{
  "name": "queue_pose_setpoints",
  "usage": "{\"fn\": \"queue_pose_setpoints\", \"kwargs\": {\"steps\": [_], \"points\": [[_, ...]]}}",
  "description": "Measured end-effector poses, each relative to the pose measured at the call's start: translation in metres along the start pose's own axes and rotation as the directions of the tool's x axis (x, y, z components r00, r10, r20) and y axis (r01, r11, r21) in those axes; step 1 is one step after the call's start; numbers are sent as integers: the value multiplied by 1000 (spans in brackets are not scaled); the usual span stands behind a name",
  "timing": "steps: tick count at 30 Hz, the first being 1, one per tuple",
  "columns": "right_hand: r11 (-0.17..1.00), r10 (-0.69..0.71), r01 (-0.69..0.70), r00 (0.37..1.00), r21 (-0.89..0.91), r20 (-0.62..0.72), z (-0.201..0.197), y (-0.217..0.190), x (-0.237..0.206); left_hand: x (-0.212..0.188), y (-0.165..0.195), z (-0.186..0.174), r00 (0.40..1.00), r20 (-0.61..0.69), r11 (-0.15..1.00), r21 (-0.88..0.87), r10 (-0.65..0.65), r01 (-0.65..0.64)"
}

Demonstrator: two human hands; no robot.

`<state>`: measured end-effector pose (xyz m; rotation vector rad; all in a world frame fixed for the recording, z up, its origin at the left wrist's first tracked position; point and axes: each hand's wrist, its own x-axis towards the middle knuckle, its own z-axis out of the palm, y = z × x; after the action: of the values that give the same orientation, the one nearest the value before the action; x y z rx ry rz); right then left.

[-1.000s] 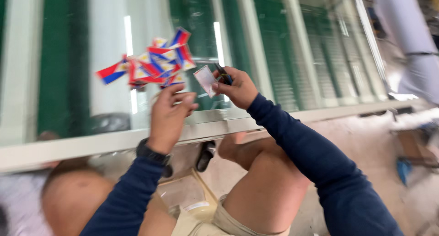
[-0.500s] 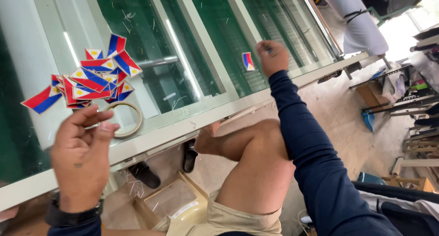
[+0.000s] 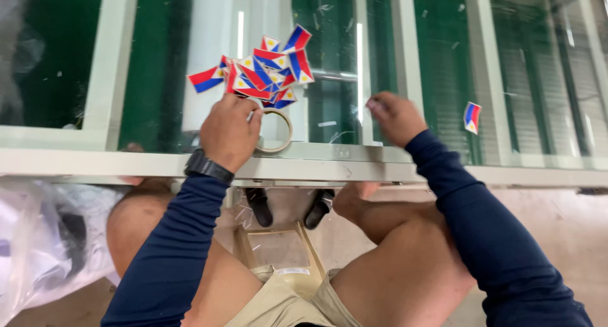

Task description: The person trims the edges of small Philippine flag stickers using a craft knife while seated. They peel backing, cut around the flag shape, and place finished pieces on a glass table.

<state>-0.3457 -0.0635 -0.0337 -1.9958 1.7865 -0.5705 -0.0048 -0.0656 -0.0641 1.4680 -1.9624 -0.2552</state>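
the left hand [image 3: 229, 132] has its grip closed on a fan of flags [image 3: 263, 70] and a tape ring [image 3: 273, 130] against the glass [image 3: 158, 61], the right hand [image 3: 394, 116] curled empty beside them; keep flags fanned, peeling one cleanly.

From my remote seat I saw a glass window [image 3: 158, 61] in a pale frame [image 3: 304, 165], with dark green louvred shutters [image 3: 443, 54] showing behind the panes. Below the sill, a pair of black sandals [image 3: 288, 206] stood on the concrete floor [image 3: 557, 238], just beyond the front edge of a small wooden stool [image 3: 275, 248]. At lower left lay a crumpled clear plastic bag [image 3: 44, 238], its contents too blurred to tell.
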Motion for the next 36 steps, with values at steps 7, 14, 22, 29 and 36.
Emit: {"fn": "queue_pose_setpoints", "kwargs": {"steps": [7,14,22,29,36], "points": [[994,-78,90,983,-67,168,45,-58,20,40,17,13,983,67,979,96,172,-178],[989,35,-40,999,142,34,34,-58,51,73,23,9,924,147,912,169,352,-374],[970,120,-115,993,216,-10,40,-49,61,76,31,43,937,17,917,203,348,-344],[962,43,-75,991,262,125,56,-67,63,87,-19,9,975,-70,672,-735,-211,92],[934,-358,334,883,128,305,78,-102,49,70,-84,-34,971,29,388,-914,-237,122]]}}
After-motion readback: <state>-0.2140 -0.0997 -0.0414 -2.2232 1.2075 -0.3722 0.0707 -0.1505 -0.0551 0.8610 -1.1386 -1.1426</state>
